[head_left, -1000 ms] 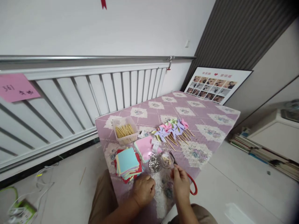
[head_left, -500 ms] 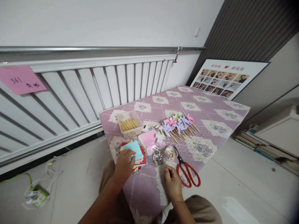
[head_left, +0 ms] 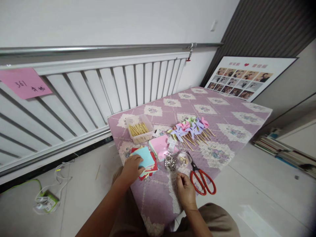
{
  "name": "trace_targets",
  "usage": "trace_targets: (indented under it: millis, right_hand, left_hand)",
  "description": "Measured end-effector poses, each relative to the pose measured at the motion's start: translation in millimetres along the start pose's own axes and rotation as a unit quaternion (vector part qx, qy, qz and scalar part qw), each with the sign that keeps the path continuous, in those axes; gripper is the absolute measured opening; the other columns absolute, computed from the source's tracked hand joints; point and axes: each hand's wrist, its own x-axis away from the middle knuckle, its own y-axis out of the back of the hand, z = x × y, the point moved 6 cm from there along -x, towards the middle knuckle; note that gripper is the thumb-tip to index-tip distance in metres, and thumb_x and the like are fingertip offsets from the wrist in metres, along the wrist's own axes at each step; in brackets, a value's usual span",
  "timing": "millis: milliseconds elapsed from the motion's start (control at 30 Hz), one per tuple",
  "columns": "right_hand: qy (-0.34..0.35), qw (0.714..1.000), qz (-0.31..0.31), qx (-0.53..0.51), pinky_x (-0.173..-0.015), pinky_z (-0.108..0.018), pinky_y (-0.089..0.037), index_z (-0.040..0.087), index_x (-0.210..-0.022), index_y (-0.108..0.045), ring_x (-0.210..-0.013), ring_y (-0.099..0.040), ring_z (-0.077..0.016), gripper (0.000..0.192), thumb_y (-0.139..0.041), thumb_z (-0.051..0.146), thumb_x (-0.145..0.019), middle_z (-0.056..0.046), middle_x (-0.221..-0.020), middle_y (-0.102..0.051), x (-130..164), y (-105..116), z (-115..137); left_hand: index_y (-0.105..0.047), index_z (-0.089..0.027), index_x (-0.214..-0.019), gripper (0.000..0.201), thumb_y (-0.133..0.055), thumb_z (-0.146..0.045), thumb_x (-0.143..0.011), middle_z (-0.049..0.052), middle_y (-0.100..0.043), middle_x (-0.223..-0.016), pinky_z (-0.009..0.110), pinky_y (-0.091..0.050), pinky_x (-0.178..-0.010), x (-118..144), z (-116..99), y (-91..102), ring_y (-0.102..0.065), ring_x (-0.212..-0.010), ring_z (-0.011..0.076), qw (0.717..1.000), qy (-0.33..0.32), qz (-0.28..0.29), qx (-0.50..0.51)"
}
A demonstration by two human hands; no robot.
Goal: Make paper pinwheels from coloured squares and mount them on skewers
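My left hand rests on the left side of a stack of square coloured paper with a light blue sheet on top. Its fingers lie over the sheet and the thumb is apart from them. My right hand is closed in a pinch above the tablecloth, left of the red-handled scissors. Whatever is between its fingertips is too small to make out. Just beyond it are a heap of small silvery pieces and a round clear container with short pale sticks.
A clear plastic box holds many thin wooden sticks. Pink sheets lie between it and the silvery heap. Several finished paper pinwheels lie together on the flowered tablecloth. A white radiator stands behind the table.
The whole view has shifted slightly, so the table appears a little further right and higher. My left hand stays on the paper stack, and my right hand keeps its pinch.
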Motion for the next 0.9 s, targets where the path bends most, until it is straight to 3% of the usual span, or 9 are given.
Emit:
trace_targets:
  millis: [900]
  right_hand:
    - [0.005,1.0,0.007,0.011,-0.081,-0.036,-0.048,0.017,-0.089,-0.063,-0.084,-0.063,-0.0249,0.029,-0.049,0.042,-0.083,-0.008,-0.087,-0.069,0,-3,-7]
  left_hand:
    - [-0.069,-0.02,-0.098,0.029,-0.07,-0.027,-0.07,0.009,-0.065,-0.113,0.042,-0.042,-0.097,-8,25,-14.1,-0.057,-0.107,0.0253,0.996,-0.014,-0.015,0.087]
